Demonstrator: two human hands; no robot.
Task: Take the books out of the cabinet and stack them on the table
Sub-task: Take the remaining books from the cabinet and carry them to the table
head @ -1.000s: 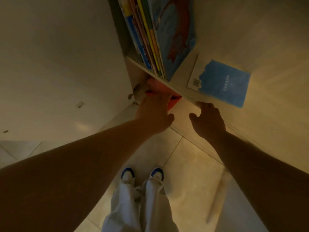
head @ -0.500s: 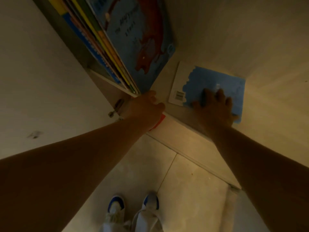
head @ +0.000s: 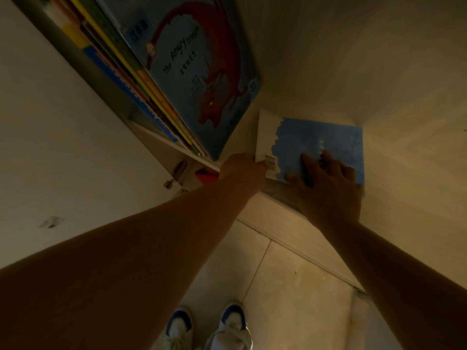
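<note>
A thin blue and white book point(head: 316, 137) lies flat on the cabinet shelf point(head: 404, 178). My right hand point(head: 328, 190) rests on top of it with fingers spread over the blue cover. My left hand point(head: 242, 168) touches the book's near left corner by the barcode; whether it grips is hidden. To the left, a row of upright books point(head: 131, 77) leans in the cabinet, the front one a blue picture book point(head: 197, 72) with a red dragon.
A red object point(head: 206, 174) sits on the lower shelf under the upright books. A metal hinge point(head: 177, 173) shows on the cabinet's left wall. Tiled floor point(head: 290, 286) and my white shoes point(head: 209, 329) are below.
My right hand went from the shelf edge onto the blue book. My left hand left the red object below and came up to the book's corner. The camera tilted up.
</note>
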